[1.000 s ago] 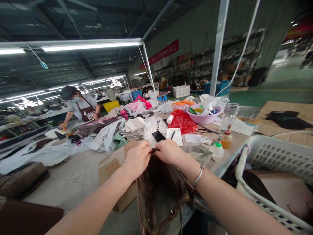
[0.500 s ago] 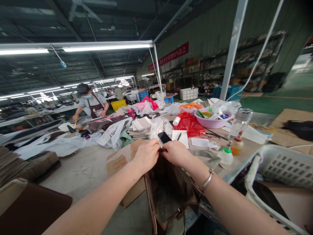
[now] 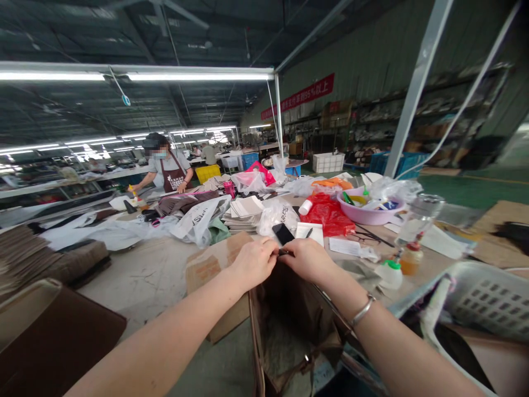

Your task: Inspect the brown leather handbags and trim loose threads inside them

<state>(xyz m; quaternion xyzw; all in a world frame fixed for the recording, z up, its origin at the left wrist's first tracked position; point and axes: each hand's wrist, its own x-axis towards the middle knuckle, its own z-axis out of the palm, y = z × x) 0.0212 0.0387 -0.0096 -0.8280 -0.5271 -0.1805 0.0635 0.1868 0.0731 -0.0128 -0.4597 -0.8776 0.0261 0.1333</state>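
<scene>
A brown bag [image 3: 283,314] stands open-topped in front of me, with a small metal buckle near its front. At its far end my left hand [image 3: 257,262] pinches the dark edge between thumb and fingers. My right hand [image 3: 309,260], with a silver bangle on the wrist, grips the same edge just beside it. A short dark piece of that edge shows between the two hands. Under my left forearm lies a taped cardboard box [image 3: 217,262]. Just past my fingers are a black phone [image 3: 283,234] and a white notepad [image 3: 311,234] with a pen.
Stacked brown pieces [image 3: 28,259] and a brown box-shaped piece [image 3: 61,331] are at left. Right: a white basket [image 3: 487,292], a green-capped bottle [image 3: 390,274], an amber jar [image 3: 411,258] and a purple basin [image 3: 372,214]. A co-worker [image 3: 167,168] stands across the table.
The view has swung slightly left, so everything sits further right in the picture. My two hands keep their hold on the bag's edge, with a little more of it showing between them.
</scene>
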